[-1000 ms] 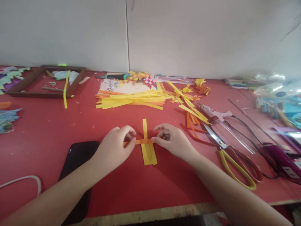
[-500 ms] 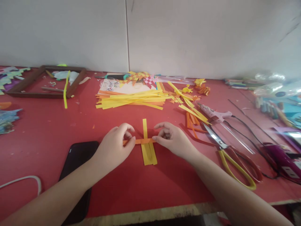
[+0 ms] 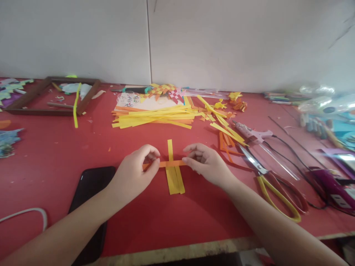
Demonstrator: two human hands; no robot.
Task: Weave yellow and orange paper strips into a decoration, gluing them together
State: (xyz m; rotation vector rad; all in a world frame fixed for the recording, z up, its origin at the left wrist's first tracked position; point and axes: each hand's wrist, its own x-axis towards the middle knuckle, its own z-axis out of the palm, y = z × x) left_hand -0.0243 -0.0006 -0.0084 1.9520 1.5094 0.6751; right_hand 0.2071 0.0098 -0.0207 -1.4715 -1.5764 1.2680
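Note:
An orange paper strip (image 3: 174,163) runs crosswise between my two hands. The thumb and fingers of my left hand (image 3: 140,166) pinch its left part. At its right end, my right hand (image 3: 206,162) grips it with thumb and curled fingers. Several yellow paper strips (image 3: 173,183) lie side by side on the table, pointing away from me. One yellow strip reaches up past the orange one, which crosses over it; the others show below the orange strip.
Behind my hands lies a pile of yellow and orange strips (image 3: 155,117). On the right are scissors (image 3: 262,171), a pink glue gun (image 3: 253,133) and cords. A black phone (image 3: 93,184) sits beneath my left forearm. A brown frame (image 3: 30,110) stands at the back left.
The right hand has shifted very slightly right, and the orange strip now sits a little higher across the yellow strips. The left hand keeps its pinch.

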